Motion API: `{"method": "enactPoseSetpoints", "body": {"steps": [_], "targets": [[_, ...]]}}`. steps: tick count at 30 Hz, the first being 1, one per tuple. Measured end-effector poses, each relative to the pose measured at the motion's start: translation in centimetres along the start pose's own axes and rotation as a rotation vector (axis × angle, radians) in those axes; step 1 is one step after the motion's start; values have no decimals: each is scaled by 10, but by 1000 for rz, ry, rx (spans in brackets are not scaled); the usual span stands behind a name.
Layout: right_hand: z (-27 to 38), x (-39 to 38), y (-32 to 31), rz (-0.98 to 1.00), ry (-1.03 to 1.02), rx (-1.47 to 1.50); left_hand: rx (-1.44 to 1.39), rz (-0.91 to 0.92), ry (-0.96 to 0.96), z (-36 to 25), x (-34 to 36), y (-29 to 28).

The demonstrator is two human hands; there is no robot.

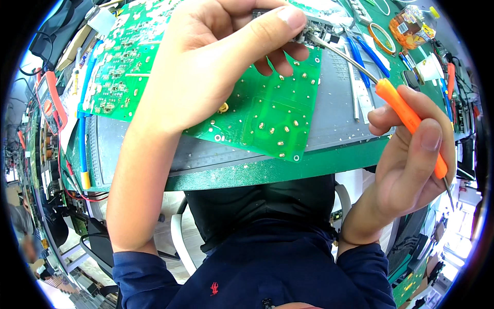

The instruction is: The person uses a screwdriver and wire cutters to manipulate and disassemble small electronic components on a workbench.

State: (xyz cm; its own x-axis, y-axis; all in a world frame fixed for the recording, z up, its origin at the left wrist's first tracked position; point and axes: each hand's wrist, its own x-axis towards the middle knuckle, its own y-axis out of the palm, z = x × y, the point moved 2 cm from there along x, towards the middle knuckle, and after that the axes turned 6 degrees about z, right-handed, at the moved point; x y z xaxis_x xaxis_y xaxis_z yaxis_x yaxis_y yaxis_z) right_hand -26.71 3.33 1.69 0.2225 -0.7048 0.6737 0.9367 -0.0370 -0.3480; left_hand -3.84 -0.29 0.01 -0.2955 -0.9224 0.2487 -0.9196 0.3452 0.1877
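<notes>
Near the top edge my left hand (pixel 211 59) is closed on a small grey-and-black electronic module (pixel 323 27), mostly covered by my thumb and fingers. My right hand (pixel 417 159) grips a screwdriver (pixel 404 108) by its orange handle. The metal shaft slants up and left, and its tip meets the module beside my left thumb. A thin dark point sticks out of the handle's other end. Under my left hand lies a large green circuit board (pixel 272 121), with solder points and small components on it.
A grey work mat (pixel 329 126) covers the green table. Blue-handled pliers (pixel 370 56), a tape roll (pixel 381 37) and a clear container with orange contents (pixel 414 26) stand at the far right. A red multimeter (pixel 51 100) and a blue tube (pixel 83 139) are at the left.
</notes>
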Motion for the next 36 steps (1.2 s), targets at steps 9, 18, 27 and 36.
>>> {"method": "enactPoseSetpoints", "body": {"steps": [9, 18, 27, 36], "targets": [[7, 10, -7, 83, 112, -3, 73, -23, -132, -9, -2, 8], [4, 12, 5, 24, 138, -28, 472, -93, 59, 5, -2, 7], [3, 7, 8, 28, -72, -78, 392, -64, 76, 3, -1, 4], [3, 7, 9, 55, -127, -79, 517, -116, 136, 3, -1, 8]]}}
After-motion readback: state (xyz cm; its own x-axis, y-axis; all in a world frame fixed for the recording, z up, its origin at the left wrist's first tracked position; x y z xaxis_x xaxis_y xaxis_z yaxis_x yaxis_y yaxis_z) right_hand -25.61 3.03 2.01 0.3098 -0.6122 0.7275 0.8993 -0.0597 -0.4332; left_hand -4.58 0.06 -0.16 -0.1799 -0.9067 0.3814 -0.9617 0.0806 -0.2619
